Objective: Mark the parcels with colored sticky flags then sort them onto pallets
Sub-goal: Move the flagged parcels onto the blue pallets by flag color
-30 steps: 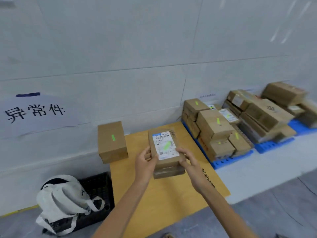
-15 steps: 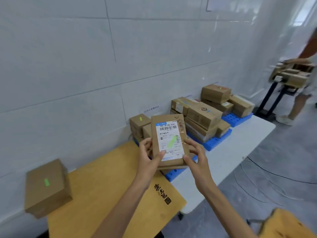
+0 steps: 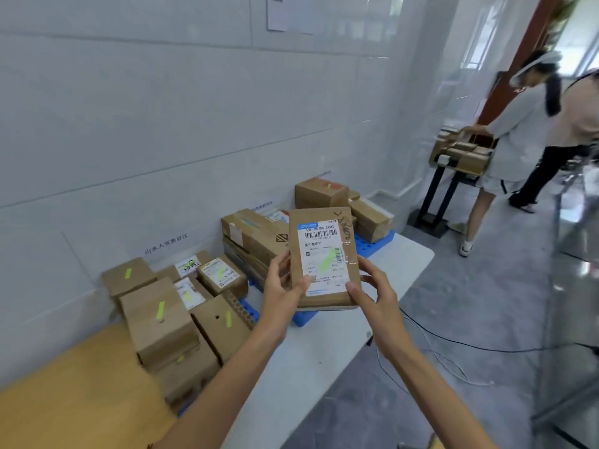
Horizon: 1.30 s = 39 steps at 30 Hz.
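One parcel (image 3: 325,246) (one green flag (image 3: 326,264) on its label) is held at both sides: left hand (image 3: 281,291) grips its left edge, right hand (image 3: 377,291) grips its right edge.

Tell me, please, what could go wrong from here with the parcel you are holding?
1. The left hand and right hand grip the parcel only at its lower corners, so it might slip.
2. Its green flag lies across the label print and may hinder scanning.
3. The parcel is over the middle pallet's boxes, while the green-flagged boxes lie further left, so it could land on the wrong pallet.
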Tool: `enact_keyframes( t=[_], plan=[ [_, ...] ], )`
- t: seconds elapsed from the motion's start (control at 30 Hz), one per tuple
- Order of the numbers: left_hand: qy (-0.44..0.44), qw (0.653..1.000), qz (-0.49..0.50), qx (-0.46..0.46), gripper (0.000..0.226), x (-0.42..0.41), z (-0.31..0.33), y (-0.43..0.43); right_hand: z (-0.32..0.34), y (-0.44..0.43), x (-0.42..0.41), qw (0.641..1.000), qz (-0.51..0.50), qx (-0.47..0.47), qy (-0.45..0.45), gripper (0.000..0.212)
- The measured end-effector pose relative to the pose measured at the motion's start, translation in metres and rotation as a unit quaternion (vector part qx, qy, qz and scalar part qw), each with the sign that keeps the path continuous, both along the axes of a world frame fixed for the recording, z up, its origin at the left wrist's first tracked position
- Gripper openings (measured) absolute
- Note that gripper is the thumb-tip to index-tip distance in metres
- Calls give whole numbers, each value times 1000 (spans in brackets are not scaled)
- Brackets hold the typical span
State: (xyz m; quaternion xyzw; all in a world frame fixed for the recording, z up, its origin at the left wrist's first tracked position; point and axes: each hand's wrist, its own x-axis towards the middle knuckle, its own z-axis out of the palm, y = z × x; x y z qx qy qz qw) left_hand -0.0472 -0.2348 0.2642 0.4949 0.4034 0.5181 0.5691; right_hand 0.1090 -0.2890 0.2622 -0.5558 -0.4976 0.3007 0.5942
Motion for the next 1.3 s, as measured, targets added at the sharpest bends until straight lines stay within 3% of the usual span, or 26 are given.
enact_keyframes(
  t=[0.27,0.37,0.6,0.9,1.17,1.3],
  plan=[
    [3,999,-22,-49,59,104,-18,76,-16,77,106,997,-17,-68,24,45],
    [27,997,-29,-73,49,140,-30,119,-26,115,142,993,-33,-105,45,37],
    [59,972,-66,-219,36,220,-58,222,-52,219,228,970,-34,-231,66,32],
    [144,945,-71,-286,33,291,-98,300,-81,313,315,936,23,-345,62,31],
    [142,925,-33,-351,32,362,-142,368,-132,404,390,897,102,-430,7,30],
    [127,916,27,-380,34,396,-164,395,-165,445,421,889,160,-429,-1,25]
  ],
)
